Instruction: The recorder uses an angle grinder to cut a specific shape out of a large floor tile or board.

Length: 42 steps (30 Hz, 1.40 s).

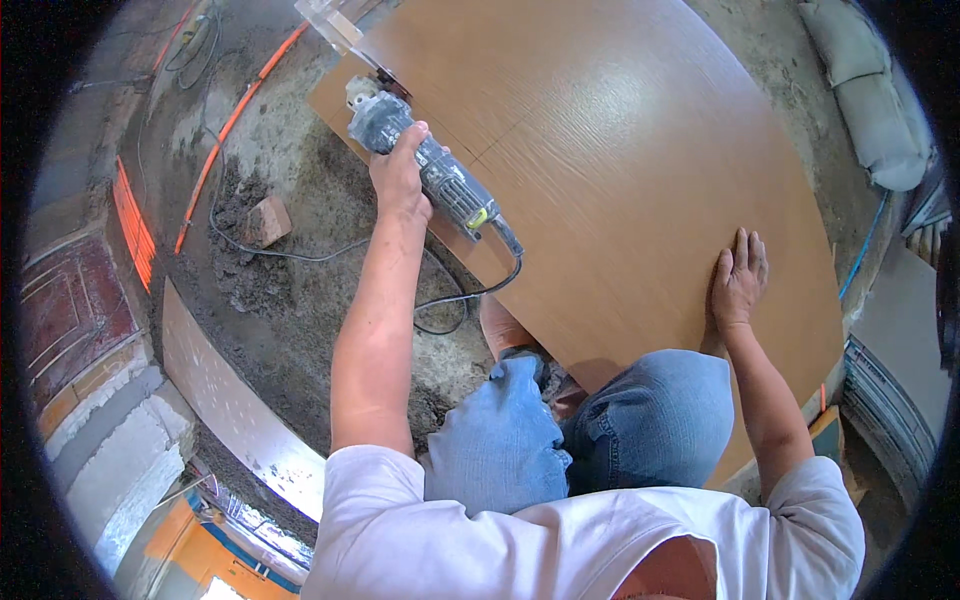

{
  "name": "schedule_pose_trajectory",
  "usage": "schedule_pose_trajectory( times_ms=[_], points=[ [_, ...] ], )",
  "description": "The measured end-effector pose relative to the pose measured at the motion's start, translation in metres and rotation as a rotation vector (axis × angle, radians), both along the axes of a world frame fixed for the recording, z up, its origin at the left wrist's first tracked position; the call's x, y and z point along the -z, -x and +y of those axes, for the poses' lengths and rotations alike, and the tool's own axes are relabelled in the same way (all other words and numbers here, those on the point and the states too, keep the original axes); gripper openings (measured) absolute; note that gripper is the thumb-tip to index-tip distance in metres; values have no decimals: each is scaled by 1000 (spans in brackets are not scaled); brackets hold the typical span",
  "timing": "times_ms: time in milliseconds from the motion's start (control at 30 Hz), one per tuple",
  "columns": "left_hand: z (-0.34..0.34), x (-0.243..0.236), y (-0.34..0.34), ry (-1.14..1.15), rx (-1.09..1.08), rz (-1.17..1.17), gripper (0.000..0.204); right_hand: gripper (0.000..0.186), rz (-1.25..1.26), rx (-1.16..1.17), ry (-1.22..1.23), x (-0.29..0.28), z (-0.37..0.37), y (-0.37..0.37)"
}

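My left hand is wrapped around the body of a grey, dusty angle grinder. The grinder's head lies at the left edge of a large brown wood-grain board, and a pale, partly see-through piece shows just beyond it. From its rear end a black cord loops down past the board's edge. A thin dark line runs across the board to the right of the tool. Farther right, my right hand rests on the board with its fingers stretched out, holding nothing.
Orange conduit and a broken brick lie on the rough, dirty floor to the left. A pale speckled panel strip stands nearer. Filled sacks sit at far right, above stacked metal channels. My bent knees are against the board's near side.
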<state>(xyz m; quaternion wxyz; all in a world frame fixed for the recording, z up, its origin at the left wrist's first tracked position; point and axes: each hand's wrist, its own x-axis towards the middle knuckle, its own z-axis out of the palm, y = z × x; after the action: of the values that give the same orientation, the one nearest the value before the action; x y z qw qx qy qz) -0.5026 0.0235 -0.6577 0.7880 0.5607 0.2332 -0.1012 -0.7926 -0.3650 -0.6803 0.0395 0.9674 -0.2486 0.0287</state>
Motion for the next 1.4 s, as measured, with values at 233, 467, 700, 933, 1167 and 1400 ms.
schedule_pose_trajectory(
  times_ms=[233,467,700,933,1167,1400],
  points=[
    [-2,0,7,8,21,-20,35,48,-10,5,1,1,0,0],
    [-6,3,17,8,-9,-10,31,47,-24,-1,-16,1,1,-1],
    [-10,-1,26,14,2,-29,30,48,-6,-3,3,2,-2,0],
    [-13,-4,34,30,-1,0,29,49,2,4,-12,1,-1,0],
    [-19,-6,46,23,1,4,29,50,16,-2,-10,2,-3,2],
    [-26,-10,54,14,-14,32,29,49,14,10,-2,0,-3,1]
  ],
)
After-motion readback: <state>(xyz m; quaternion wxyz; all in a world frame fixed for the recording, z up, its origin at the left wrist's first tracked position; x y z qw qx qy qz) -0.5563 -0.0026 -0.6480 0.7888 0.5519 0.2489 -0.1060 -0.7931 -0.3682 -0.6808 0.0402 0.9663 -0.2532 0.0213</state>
